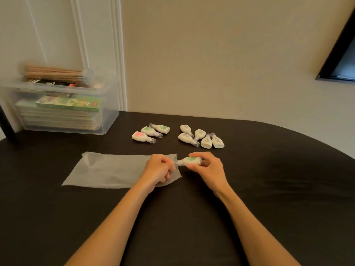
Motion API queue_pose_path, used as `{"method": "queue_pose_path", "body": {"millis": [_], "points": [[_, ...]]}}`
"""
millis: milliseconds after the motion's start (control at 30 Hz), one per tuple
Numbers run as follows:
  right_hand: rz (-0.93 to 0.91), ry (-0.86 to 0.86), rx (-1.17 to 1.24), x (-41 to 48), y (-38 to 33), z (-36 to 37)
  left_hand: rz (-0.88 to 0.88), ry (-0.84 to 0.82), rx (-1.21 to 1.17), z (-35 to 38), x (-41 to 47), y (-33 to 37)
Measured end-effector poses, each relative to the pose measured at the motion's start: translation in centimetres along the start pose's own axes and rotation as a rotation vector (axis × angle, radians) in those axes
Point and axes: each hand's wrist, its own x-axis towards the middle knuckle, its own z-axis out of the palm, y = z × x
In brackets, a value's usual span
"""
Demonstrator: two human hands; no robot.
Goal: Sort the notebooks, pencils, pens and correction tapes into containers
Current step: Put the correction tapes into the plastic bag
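My right hand (pixel 208 167) grips a white correction tape (pixel 190 160) with a green mark, its clear cap pointing left. My left hand (pixel 158 169) pinches the right edge of a translucent plastic bag (pixel 107 170) that lies flat on the dark table, right at the tape's cap. Three correction tapes (pixel 149 132) with pink and green marks lie behind the bag. To their right lies a cluster of several white correction tapes (pixel 201 138).
A clear plastic box (pixel 107 112) stands at the back left against the wall, holding stacked notebooks (pixel 57 117), a green packet and a bundle of pencils (pixel 55 72) on top. The dark table (pixel 269 189) curves away at the right.
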Motion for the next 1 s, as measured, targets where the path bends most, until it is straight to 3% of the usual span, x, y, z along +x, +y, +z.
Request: {"method": "queue_pose_path", "body": {"millis": [300, 467, 633, 733, 900, 1000], "points": [[0.031, -0.167, -0.008, 1.6, -0.1, 1.1, 0.131, 0.067, 0.096, -0.5, 1.1, 1.4], [0.029, -0.085, -0.047, 1.9, 0.0, 1.8, 0.122, 0.048, 0.153, -1.0, 1.4, 1.8], [-0.003, -0.332, -0.146, 1.8, -0.6, 1.8, 0.153, 0.118, 0.207, -1.3, 2.0, 1.6], [0.05, -0.393, -0.165, 2.0, -1.0, 1.2, 0.195, 0.142, 0.305, -1.1, 2.3, 1.3], [0.11, -0.362, -0.236, 2.4, -1.0, 0.9, 0.224, 0.179, 0.6, -0.7, 3.0, 0.6], [0.12, -0.23, -0.11, 3.4, -0.4, 0.8, 0.276, 0.176, 0.634, -0.4, 3.7, 0.2]]}}
